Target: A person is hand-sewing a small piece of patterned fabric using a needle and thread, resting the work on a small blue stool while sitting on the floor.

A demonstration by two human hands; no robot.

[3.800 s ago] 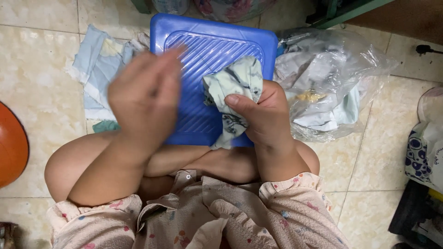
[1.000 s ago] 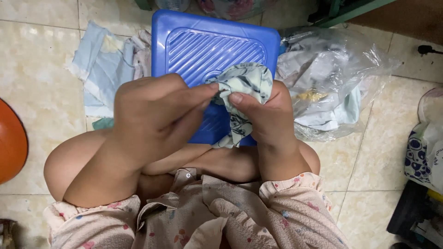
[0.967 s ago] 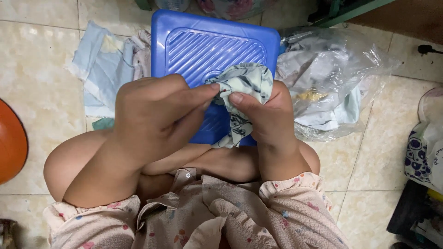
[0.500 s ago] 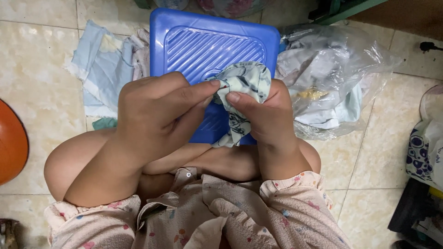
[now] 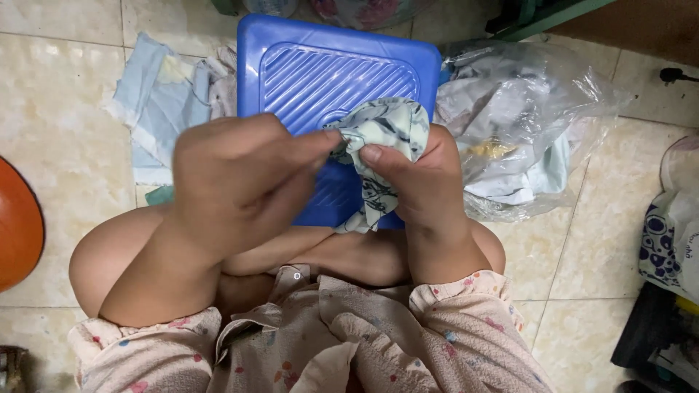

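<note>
Right hand (image 5: 426,185) clamped on patterned cloth scrap (image 5: 382,135), thumb pressing it, over near right of blue stool (image 5: 306,65). Left hand (image 5: 237,182) pinched together at scrap's left edge. Plastic bag (image 5: 524,124) right, pale blue fabric (image 5: 156,102) left on tile floor (image 5: 58,131).

The scrap (image 5: 382,138) pinched between the right hand (image 5: 422,185) and left hand (image 5: 240,178) is thin, matt printed cloth, crumpled. Beneath both hands, the blue lid (image 5: 328,69) is glossy ribbed plastic. Right of the right hand, a clear bag (image 5: 524,102) is crinkly, shiny film. The floor tiles (image 5: 58,131) look glazed and smooth.
</note>
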